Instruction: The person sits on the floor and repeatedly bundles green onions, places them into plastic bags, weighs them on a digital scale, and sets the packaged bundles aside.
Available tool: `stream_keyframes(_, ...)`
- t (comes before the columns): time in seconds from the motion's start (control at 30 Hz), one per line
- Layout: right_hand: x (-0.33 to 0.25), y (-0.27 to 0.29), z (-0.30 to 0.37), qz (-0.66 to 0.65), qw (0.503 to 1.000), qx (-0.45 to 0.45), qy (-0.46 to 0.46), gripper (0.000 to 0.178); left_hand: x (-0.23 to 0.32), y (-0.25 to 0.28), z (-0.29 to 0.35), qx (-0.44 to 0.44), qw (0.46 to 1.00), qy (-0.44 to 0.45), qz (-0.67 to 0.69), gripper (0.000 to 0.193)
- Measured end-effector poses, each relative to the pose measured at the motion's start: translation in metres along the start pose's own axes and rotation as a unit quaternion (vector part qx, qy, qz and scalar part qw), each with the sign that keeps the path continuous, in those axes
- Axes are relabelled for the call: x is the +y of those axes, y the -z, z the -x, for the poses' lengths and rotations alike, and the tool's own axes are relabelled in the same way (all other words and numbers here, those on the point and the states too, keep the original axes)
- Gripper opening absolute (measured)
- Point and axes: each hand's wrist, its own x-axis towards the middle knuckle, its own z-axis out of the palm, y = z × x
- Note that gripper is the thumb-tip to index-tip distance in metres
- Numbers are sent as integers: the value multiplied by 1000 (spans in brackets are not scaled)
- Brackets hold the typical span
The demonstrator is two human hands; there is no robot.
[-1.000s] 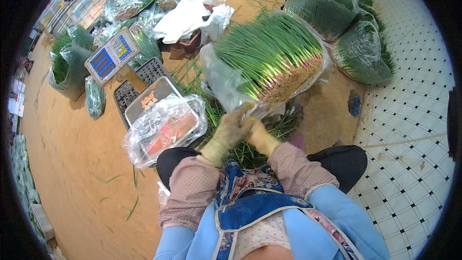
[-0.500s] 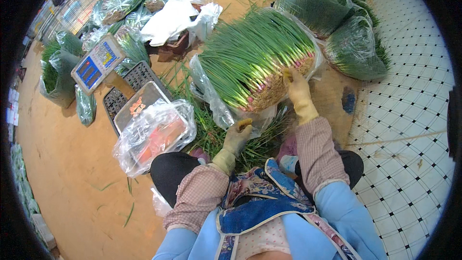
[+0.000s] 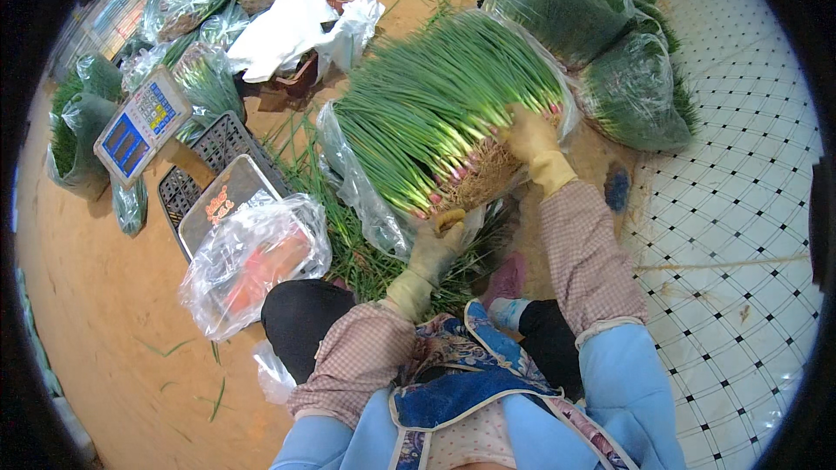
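A wide bundle of spring onions (image 3: 453,96) lies in front of me, green tops pointing away and pinkish bulbs with tangled brown roots (image 3: 479,176) toward me. Clear plastic bagging (image 3: 359,193) shows beneath it and along both sides. My right hand (image 3: 533,141), in a yellowish glove, is closed on the bundle's right root end, with the fingertips among the bulbs. My left hand (image 3: 434,251), gloved too, is at the near left corner by the roots and plastic. Its fingers are curled; what they hold, if anything, is hidden.
To the left stand a scale display (image 3: 142,126), a weighing tray (image 3: 228,200) under crumpled clear bags (image 3: 261,265), and a dark crate (image 3: 207,161). Bagged greens (image 3: 566,13) crowd the far right. Loose green leaves (image 3: 348,248) litter the floor before my knees. White tiles (image 3: 731,235) cover the right.
My right hand has moved onto the root ends and bulbs. My left hand has come up against the roots at the near left corner. The whole view has shifted slightly.
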Motion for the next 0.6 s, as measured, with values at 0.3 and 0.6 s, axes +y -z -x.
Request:
stream_keyframes(0.3,57,-32,29,-481,870,-37,-104,38,5,9,-9,-24,999,17,30,28)
stream_keyframes(0.6,37,0,75,-790,603,-56,-96,32,18,13,-5,-3,986,55,158,31)
